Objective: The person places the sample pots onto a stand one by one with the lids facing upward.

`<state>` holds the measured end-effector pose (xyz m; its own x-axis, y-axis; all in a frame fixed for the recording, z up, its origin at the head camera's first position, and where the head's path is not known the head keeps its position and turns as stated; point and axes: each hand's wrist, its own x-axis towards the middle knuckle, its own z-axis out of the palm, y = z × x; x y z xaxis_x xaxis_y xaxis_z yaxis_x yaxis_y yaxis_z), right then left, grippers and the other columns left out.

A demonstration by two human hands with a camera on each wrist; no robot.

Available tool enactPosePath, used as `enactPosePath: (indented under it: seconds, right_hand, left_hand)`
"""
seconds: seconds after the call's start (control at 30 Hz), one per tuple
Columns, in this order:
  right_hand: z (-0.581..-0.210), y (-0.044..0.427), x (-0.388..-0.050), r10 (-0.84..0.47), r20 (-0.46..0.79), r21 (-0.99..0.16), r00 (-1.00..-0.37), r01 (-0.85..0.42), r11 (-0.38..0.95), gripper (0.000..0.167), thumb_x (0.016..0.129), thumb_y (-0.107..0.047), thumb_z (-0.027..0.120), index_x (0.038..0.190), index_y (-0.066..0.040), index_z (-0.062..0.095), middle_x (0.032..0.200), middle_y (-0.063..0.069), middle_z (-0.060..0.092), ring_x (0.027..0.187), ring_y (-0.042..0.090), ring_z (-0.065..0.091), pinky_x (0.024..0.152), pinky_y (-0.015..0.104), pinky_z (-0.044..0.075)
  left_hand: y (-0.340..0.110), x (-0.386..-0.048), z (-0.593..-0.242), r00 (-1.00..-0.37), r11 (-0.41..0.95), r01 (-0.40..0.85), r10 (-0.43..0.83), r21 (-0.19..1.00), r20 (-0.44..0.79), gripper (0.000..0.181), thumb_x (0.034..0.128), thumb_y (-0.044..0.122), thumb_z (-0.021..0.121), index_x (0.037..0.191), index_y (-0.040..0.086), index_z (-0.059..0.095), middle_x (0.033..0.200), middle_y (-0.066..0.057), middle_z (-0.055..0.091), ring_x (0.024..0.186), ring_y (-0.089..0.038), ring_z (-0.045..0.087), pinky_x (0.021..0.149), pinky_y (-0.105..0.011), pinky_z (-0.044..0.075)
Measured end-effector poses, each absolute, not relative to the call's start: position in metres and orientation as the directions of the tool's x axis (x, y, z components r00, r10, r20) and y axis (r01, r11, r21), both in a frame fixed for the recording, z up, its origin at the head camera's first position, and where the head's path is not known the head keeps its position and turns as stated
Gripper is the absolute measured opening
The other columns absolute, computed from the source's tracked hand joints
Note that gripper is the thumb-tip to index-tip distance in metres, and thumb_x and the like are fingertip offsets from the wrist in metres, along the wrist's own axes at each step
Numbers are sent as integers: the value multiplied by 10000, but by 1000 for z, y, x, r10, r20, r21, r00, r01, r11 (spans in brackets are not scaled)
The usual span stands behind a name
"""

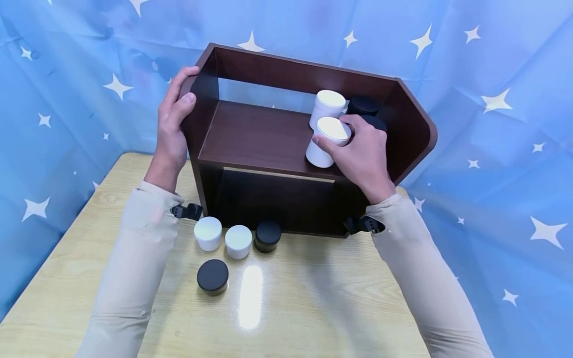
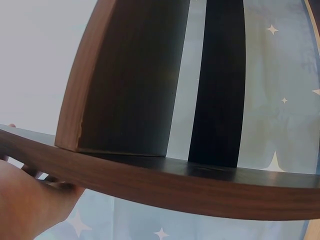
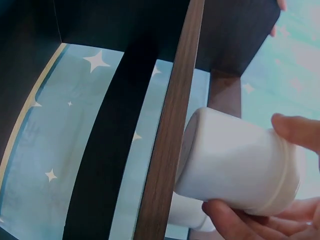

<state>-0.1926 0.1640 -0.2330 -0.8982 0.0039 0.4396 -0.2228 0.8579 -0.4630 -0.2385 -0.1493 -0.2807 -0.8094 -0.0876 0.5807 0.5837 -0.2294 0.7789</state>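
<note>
Left hand (image 1: 171, 125) grips the shelf (image 1: 255, 132) at ten o'clock, right hand (image 1: 366, 151) is pinching a white jar (image 1: 333, 129) at two, so I'd guess placing, then gentle release.

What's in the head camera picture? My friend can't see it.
A right hand grips a white lidded jar at the upper shelf of a brown shelf unit; the left hand holds its side panel. Another white jar and two black jars are nearby; two white jars and two black-lidded jars stand on the wooden table.
</note>
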Motion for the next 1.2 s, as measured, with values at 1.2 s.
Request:
enactPosePath:
  seconds: [1.2]
  right_hand:
    - [-230,146,-224,49,359,-336,-932,-80,939,698,902,-403,698,1392,41,473,1344,247,585,1201,386,579,1004,520,521]
  left_hand:
    - [-153,-238,-282,-807,-259,583,-74,770,586,451,939,261,475,1372,180,571,1417,-54,479,1216,-256,463,969,-375,399]
